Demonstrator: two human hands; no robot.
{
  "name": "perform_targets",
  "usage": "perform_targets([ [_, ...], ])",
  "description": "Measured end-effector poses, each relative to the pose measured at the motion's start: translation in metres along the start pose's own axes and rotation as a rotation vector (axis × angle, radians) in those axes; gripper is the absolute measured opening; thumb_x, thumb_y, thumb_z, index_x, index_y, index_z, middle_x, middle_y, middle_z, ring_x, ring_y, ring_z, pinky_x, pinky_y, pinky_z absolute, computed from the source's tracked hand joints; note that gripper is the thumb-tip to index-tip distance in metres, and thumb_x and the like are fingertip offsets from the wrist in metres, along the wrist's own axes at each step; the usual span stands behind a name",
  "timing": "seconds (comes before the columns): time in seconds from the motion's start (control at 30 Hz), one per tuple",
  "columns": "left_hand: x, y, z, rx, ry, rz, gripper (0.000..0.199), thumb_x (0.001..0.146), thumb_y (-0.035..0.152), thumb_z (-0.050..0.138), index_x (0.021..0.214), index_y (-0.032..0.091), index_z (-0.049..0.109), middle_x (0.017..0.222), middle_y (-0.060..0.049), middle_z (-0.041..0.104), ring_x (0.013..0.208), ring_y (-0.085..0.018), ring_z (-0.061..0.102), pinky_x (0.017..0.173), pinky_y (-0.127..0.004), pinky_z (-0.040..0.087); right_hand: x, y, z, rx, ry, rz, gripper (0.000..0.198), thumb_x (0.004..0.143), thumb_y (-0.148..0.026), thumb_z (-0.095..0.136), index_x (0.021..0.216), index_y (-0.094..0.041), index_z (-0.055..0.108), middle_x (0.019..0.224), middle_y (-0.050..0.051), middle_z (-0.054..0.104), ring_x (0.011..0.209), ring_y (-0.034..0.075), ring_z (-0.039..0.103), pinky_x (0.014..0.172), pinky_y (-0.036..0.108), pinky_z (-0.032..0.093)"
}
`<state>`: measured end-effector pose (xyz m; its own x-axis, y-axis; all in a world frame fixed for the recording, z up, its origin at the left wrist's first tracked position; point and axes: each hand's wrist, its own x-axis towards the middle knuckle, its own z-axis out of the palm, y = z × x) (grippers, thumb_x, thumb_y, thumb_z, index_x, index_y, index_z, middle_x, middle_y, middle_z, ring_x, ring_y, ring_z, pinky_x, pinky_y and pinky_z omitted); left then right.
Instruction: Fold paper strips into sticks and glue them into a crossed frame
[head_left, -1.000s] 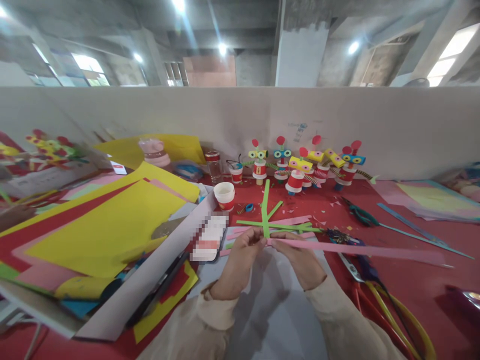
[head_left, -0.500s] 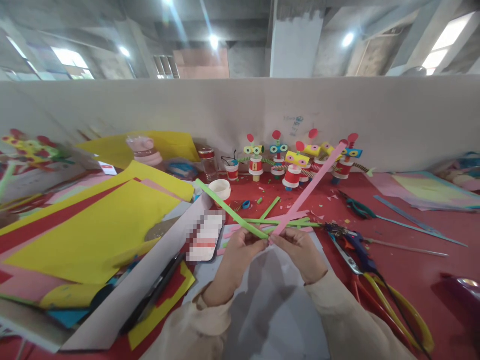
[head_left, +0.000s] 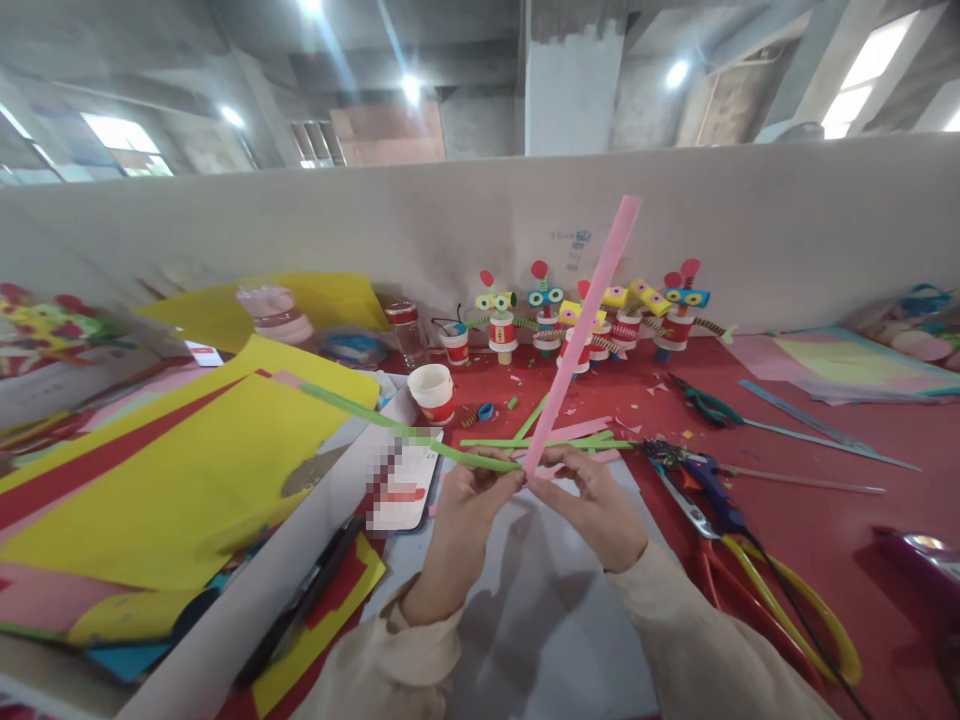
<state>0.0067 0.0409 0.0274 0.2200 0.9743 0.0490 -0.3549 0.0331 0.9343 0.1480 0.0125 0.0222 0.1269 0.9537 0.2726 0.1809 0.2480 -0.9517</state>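
Note:
Over a grey-white sheet (head_left: 555,620), my two hands meet fingertip to fingertip. My left hand (head_left: 469,515) pinches the near end of a green paper strip (head_left: 367,415), which reaches out to the left over the yellow paper. My right hand (head_left: 592,505) is closed at the foot of a pink paper strip (head_left: 581,330) that stands up, leaning right. The two strips meet at the fingertips; how they are joined there is hidden. Behind the hands lie more green paper strips (head_left: 555,443) and pink pieces.
Paper-cup robot figures (head_left: 502,330) stand along the back wall, near a white paper cup (head_left: 431,390). To the right lie a glue gun (head_left: 705,490), scissors (head_left: 817,620) and pliers (head_left: 705,410). Yellow paper sheets (head_left: 187,470), a long white roll (head_left: 277,560) and a phone (head_left: 409,490) are left.
The pink strip has swung more upright. The green strip has dropped lower and stretches further left. Both hands stay pinched together, and the view has shifted slightly.

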Motion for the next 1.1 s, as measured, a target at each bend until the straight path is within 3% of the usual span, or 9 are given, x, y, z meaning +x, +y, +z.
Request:
perform_targets([
  [0.13, -0.002, 0.002, 0.006, -0.02, 0.017, 0.031, 0.026, 0.062, 0.019, 0.075, 0.081, 0.019, 0.057, 0.075, 0.002, 0.065, 0.073, -0.014, 0.06, 0.074, -0.028, 0.047, 0.0, 0.002, 0.004, 0.06, 0.007, -0.001, 0.016, 0.076, -0.036, 0.065, 0.079, -0.022, 0.07, 0.082, 0.004, 0.071, 0.08, 0.019, 0.062, 0.076, 0.032, 0.046],
  [0.27, -0.004, 0.001, 0.007, -0.015, 0.057, 0.032, 0.023, 0.062, 0.018, 0.075, 0.079, 0.017, 0.059, 0.072, 0.002, 0.064, 0.071, -0.013, 0.059, 0.071, -0.026, 0.046, 0.0, 0.004, 0.006, 0.227, -0.034, 0.08, 0.017, 0.075, -0.036, 0.067, 0.081, -0.021, 0.071, 0.083, 0.004, 0.072, 0.078, 0.019, 0.064, 0.077, 0.033, 0.049],
  [0.43, -0.004, -0.002, 0.003, 0.019, 0.021, 0.006, 0.02, 0.066, 0.022, 0.074, 0.081, 0.016, 0.064, 0.07, 0.0, 0.063, 0.069, -0.013, 0.057, 0.068, -0.025, 0.045, 0.0, 0.006, 0.004, 0.252, -0.062, 0.113, 0.015, 0.072, -0.036, 0.07, 0.081, -0.024, 0.073, 0.08, 0.002, 0.072, 0.076, 0.018, 0.064, 0.075, 0.032, 0.049],
  [0.6, -0.005, 0.0, 0.004, 0.119, 0.08, 0.037, 0.012, 0.065, 0.02, 0.073, 0.071, 0.015, 0.064, 0.068, 0.0, 0.062, 0.068, -0.013, 0.056, 0.066, -0.024, 0.044, 0.0, 0.005, 0.006, 0.276, -0.029, 0.149, 0.016, 0.069, -0.036, 0.072, 0.075, -0.021, 0.072, 0.075, 0.002, 0.07, 0.071, 0.016, 0.061, 0.071, 0.029, 0.048],
  [0.73, -0.006, -0.003, 0.006, 0.101, 0.095, 0.058, 0.011, 0.067, 0.022, 0.072, 0.072, 0.016, 0.065, 0.067, 0.0, 0.061, 0.067, -0.013, 0.055, 0.064, -0.024, 0.044, -0.001, 0.0, 0.012, 0.424, -0.022, 0.177, 0.022, 0.067, -0.038, 0.074, 0.083, -0.021, 0.071, 0.08, 0.003, 0.07, 0.076, 0.017, 0.063, 0.075, 0.031, 0.049],
  [0.83, -0.006, -0.007, 0.006, 0.064, 0.076, 0.097, 0.009, 0.071, 0.023, 0.07, 0.073, 0.016, 0.065, 0.068, 0.0, 0.06, 0.068, -0.013, 0.055, 0.065, -0.025, 0.045, -0.002, -0.002, 0.014, 0.442, -0.026, 0.211, 0.022, 0.066, -0.04, 0.075, 0.076, -0.02, 0.071, 0.073, 0.002, 0.069, 0.073, 0.017, 0.062, 0.075, 0.033, 0.048],
  [1.03, -0.004, -0.011, 0.003, -0.212, 0.087, 0.03, 0.008, 0.068, 0.019, 0.073, 0.073, 0.017, 0.067, 0.073, 0.001, 0.062, 0.069, -0.011, 0.056, 0.07, -0.024, 0.047, -0.001, 0.001, 0.004, 0.29, 0.273, 0.141, 0.026, 0.074, -0.044, 0.067, 0.065, -0.02, 0.065, 0.061, -0.001, 0.059, 0.063, 0.011, 0.051, 0.064, 0.025, 0.042],
  [1.1, -0.003, -0.009, 0.002, -0.302, 0.098, 0.001, 0.01, 0.066, 0.018, 0.075, 0.072, 0.018, 0.066, 0.072, 0.002, 0.062, 0.067, -0.009, 0.056, 0.069, -0.022, 0.047, -0.002, -0.001, 0.002, 0.264, 0.286, 0.085, 0.021, 0.075, -0.041, 0.067, 0.074, -0.02, 0.064, 0.065, -0.002, 0.058, 0.065, 0.011, 0.05, 0.063, 0.024, 0.041],
])
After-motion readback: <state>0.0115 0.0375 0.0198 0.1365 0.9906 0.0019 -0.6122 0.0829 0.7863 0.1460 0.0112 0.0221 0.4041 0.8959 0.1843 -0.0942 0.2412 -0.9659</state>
